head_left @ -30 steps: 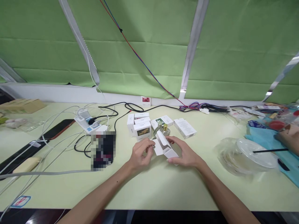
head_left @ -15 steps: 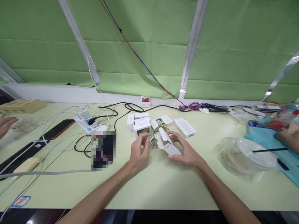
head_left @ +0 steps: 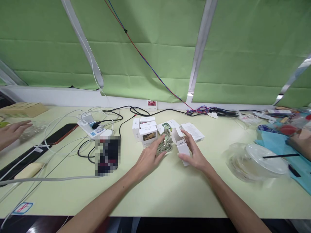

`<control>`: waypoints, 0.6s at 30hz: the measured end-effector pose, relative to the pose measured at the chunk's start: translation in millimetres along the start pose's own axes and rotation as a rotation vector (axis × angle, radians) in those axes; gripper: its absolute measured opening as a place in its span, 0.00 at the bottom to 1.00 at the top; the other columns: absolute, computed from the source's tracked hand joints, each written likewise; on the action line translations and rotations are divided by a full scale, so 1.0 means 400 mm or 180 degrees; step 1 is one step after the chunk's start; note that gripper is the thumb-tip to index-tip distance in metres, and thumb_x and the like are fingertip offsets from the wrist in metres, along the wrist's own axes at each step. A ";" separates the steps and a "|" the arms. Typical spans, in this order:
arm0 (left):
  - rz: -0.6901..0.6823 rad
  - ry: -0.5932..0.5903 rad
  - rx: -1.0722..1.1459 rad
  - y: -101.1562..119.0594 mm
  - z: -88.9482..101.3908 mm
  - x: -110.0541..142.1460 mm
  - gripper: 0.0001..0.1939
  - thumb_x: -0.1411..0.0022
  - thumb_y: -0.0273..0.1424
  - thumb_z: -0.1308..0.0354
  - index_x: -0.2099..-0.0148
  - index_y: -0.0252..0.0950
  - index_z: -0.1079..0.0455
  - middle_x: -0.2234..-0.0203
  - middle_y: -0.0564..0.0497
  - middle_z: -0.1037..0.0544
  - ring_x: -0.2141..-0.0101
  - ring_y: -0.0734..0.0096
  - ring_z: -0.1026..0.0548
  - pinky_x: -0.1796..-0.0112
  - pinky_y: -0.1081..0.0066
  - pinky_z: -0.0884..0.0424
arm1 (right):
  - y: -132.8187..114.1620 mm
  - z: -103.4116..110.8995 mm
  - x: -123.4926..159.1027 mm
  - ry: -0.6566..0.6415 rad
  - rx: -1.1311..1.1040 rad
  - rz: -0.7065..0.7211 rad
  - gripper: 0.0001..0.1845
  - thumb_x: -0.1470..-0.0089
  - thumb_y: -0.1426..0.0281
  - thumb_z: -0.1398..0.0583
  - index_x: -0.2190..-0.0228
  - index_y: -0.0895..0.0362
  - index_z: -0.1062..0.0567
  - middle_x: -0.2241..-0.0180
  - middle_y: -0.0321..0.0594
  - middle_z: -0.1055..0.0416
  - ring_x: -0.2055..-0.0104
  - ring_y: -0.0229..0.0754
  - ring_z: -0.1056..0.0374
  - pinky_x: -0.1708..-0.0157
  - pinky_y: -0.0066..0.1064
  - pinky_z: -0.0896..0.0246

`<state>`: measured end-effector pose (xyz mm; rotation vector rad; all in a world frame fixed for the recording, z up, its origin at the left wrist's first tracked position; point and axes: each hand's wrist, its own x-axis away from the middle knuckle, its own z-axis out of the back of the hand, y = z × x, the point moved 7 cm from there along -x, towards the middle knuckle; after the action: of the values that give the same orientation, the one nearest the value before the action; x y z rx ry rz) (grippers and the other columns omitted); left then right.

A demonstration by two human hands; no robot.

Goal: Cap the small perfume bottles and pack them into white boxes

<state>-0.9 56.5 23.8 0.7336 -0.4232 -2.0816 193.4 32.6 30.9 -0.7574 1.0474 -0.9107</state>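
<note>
My right hand [head_left: 194, 153] grips a small white carton [head_left: 182, 147] with its top flaps open, tilted above the table. My left hand [head_left: 149, 157] stretches its fingers, thumb apart, beside a cluster of shiny greenish-grey glassy items [head_left: 164, 147]. A small shiny metallic cap [head_left: 166, 129] sticks up from that cluster; whether the left fingertips touch it I cannot tell. Just behind the left hand stand several small white boxes [head_left: 148, 134], one with a dark picture. A flat white box with a green picture [head_left: 167, 126] and another printed white box [head_left: 194, 131] lie behind the carton.
Left of me are a white power strip [head_left: 89, 127], tangled cables, a blurred-out dark object [head_left: 108, 155] and another person's hand [head_left: 14, 132]. To the right sits a lidded bowl [head_left: 266, 158] in plastic, near another person's hand [head_left: 301, 142]. Coiled black cable [head_left: 223, 112] runs along the back.
My left hand has moved forward and right, its curled fingers now stretched toward the glassy cluster. The carton has turned more upright in my right hand. The other person's left-side hand has moved rightward.
</note>
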 end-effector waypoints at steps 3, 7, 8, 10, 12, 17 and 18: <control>0.0006 -0.0204 -0.0063 0.005 -0.003 -0.001 0.33 0.29 0.37 0.46 0.27 0.47 0.50 0.52 0.45 0.21 0.61 0.61 0.20 0.60 0.66 0.25 | 0.005 -0.002 -0.002 0.0047 0.0110 -0.0009 0.47 0.44 0.53 0.35 0.33 0.49 0.50 0.48 0.45 0.32 0.45 0.52 0.33 0.38 0.48 0.43; -0.0020 -0.0279 -0.0173 0.008 -0.006 -0.001 0.33 0.30 0.37 0.45 0.27 0.50 0.51 0.45 0.46 0.24 0.57 0.59 0.20 0.58 0.64 0.24 | 0.010 -0.005 -0.004 0.0093 0.0244 -0.0013 0.47 0.47 0.56 0.33 0.33 0.50 0.48 0.48 0.46 0.32 0.46 0.52 0.34 0.39 0.48 0.41; -0.0032 -0.0272 -0.0182 0.008 -0.008 -0.002 0.33 0.30 0.36 0.45 0.27 0.51 0.51 0.43 0.46 0.25 0.55 0.59 0.20 0.57 0.64 0.24 | 0.010 -0.006 -0.004 0.0093 0.0263 -0.0025 0.47 0.47 0.57 0.32 0.33 0.50 0.47 0.48 0.46 0.32 0.46 0.52 0.34 0.40 0.47 0.41; -0.0064 -0.0231 -0.0172 0.007 -0.010 -0.002 0.33 0.30 0.35 0.45 0.27 0.50 0.51 0.42 0.45 0.26 0.54 0.59 0.20 0.57 0.63 0.24 | 0.011 -0.008 -0.004 0.0085 0.0297 -0.0071 0.48 0.48 0.57 0.32 0.34 0.50 0.47 0.47 0.46 0.33 0.46 0.52 0.34 0.40 0.46 0.40; -0.0102 -0.0171 -0.0145 0.007 -0.011 -0.002 0.33 0.31 0.34 0.45 0.27 0.48 0.50 0.43 0.44 0.25 0.55 0.59 0.20 0.58 0.64 0.24 | 0.013 -0.009 -0.004 0.0092 0.0349 -0.0144 0.49 0.49 0.58 0.31 0.34 0.51 0.47 0.48 0.46 0.32 0.46 0.52 0.34 0.41 0.46 0.39; -0.0111 -0.0036 -0.0028 0.009 -0.009 0.000 0.33 0.32 0.32 0.45 0.28 0.45 0.47 0.52 0.44 0.21 0.67 0.64 0.21 0.67 0.69 0.26 | 0.021 -0.007 -0.008 0.0158 0.0549 -0.0274 0.50 0.51 0.56 0.31 0.34 0.52 0.46 0.48 0.47 0.32 0.46 0.54 0.34 0.43 0.47 0.38; -0.0124 0.0012 0.0029 0.011 -0.006 0.001 0.32 0.32 0.31 0.44 0.28 0.43 0.46 0.56 0.45 0.20 0.69 0.65 0.22 0.68 0.69 0.26 | 0.022 -0.006 -0.008 0.0163 0.0589 -0.0281 0.50 0.51 0.56 0.31 0.34 0.52 0.46 0.47 0.48 0.32 0.46 0.54 0.34 0.43 0.47 0.38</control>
<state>3.0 53.6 24.1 0.7567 -0.4196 -2.1155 192.6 39.1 23.7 -0.6322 0.9652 -1.0918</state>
